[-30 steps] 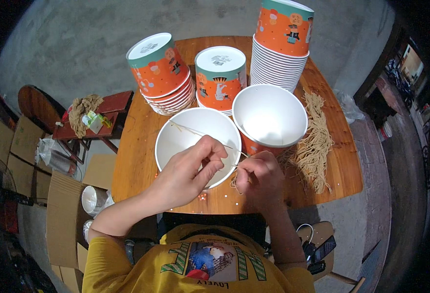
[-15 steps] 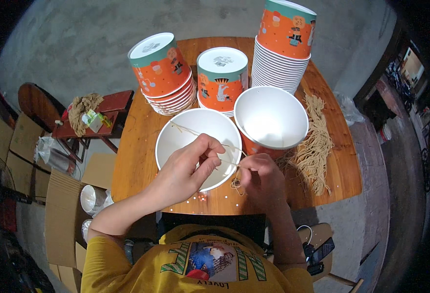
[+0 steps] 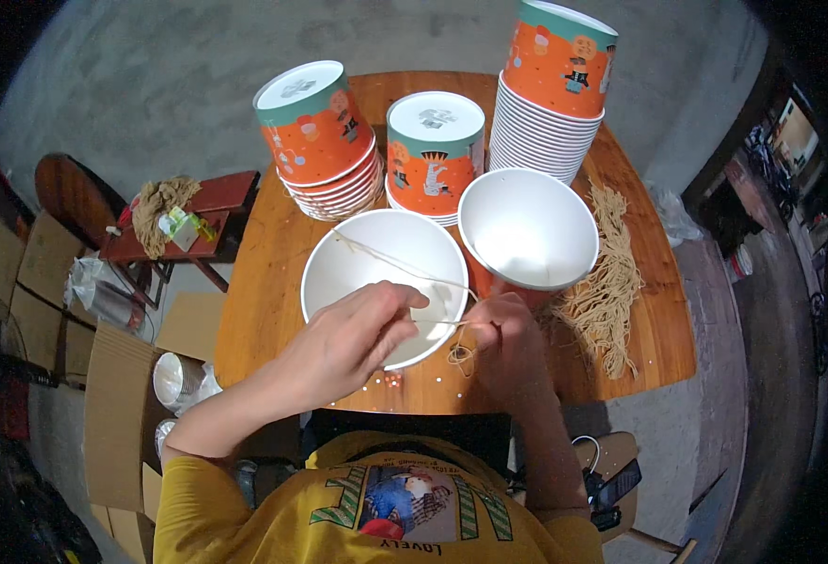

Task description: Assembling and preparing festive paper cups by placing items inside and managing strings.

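A white-lined paper bucket (image 3: 325, 273) lies tilted at the table's front with its mouth toward me. From a spot near its upper left rim, a thin beige string (image 3: 395, 266) stretches over the mouth to its right side. My left hand (image 3: 353, 338) is closed in front of the mouth, pinching a strand drawn taut between the hands. Right of the rim, my right hand (image 3: 508, 343) pinches the string between thumb and forefinger. A small loop of string hangs beside it. The exact fingertip hold is partly hidden.
Behind stand upturned orange and green bucket stacks: left (image 3: 320, 141), middle (image 3: 433, 169) and tall right (image 3: 550, 122). Another bucket (image 3: 527, 226) opens toward me. A bundle of beige strings (image 3: 607, 291) lies at the right of the wooden table (image 3: 268, 310). Cardboard boxes (image 3: 118, 414) stand left.
My left hand has lowered and shifted slightly left, away from the right hand. The strand between them is straighter, and more of the string across the bucket shows.
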Tool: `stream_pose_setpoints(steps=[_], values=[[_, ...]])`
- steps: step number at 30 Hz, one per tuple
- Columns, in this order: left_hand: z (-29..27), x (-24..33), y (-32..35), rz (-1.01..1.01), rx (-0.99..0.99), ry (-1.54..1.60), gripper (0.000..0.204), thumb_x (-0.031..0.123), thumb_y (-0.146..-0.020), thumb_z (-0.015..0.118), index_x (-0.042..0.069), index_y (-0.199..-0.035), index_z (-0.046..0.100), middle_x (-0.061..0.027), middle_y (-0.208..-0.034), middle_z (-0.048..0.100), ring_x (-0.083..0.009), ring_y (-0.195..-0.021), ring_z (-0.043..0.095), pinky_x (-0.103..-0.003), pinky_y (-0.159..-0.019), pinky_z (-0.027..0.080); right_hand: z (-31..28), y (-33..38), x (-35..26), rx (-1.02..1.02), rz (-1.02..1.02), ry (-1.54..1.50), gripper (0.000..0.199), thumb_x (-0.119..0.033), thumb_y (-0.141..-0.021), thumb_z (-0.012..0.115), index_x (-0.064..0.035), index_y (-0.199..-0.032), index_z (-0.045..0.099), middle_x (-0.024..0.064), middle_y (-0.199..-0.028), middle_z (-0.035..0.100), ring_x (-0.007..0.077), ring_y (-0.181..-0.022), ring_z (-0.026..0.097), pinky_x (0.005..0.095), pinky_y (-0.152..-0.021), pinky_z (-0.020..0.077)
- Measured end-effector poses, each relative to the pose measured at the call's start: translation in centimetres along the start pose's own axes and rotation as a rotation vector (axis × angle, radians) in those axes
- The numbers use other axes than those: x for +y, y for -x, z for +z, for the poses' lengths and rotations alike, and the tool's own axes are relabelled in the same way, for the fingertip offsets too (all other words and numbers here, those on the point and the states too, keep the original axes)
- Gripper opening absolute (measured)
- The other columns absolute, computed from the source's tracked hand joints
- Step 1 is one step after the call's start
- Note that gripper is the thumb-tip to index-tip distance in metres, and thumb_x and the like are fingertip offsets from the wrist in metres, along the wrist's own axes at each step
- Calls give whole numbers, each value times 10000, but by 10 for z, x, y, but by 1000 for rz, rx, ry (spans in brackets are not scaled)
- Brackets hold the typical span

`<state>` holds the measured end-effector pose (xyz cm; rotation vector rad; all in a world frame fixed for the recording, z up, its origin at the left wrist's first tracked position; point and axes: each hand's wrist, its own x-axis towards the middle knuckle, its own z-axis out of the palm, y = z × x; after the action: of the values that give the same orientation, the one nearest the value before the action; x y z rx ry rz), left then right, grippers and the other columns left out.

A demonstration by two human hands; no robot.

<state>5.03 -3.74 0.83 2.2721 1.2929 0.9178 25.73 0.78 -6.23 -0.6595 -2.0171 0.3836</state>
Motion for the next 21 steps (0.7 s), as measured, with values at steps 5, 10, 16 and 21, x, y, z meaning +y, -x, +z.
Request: stream_pose_setpoints(steps=[5, 10, 16, 21], values=[[-12, 2, 15, -126, -172, 8, 243, 205, -844, 649, 30, -947, 515, -121, -849, 544, -317, -786, 572, -397, -679, 470, -13, -15, -18, -18, 29, -12, 84, -97, -890, 525, -36, -935, 489, 111, -844, 557, 277, -781, 557, 365, -707, 461], [-28, -4, 34, 97, -181, -268, 173, 136, -790, 656, 39, -861, 532, -91, -872, 539, -279, -840, 549, -382, -719, 455, -23, -42, -34, -178, 56, -70, 159, -17, -811, 553, -42, -961, 508, 123, -860, 544, 300, -815, 560, 387, -720, 469], [-53, -19, 54, 155, -142, -389, 216, 82, -739, 647, 93, -941, 571, -53, -941, 535, -269, -971, 516, -399, -861, 393, 6, -59, -33, -197, -80, 19, 189, 53, -777, 600, -51, -934, 577, 96, -841, 570, 261, -752, 587, 372, -641, 474], [-53, -32, 60, 60, -79, -231, 165, 158, -824, 620, 61, -947, 569, -91, -897, 586, -268, -936, 557, -399, -896, 379, 31, -70, -33, -294, 41, -22, 108, -38, -811, 642, -52, -914, 611, 104, -789, 583, 247, -689, 597, 340, -613, 474]])
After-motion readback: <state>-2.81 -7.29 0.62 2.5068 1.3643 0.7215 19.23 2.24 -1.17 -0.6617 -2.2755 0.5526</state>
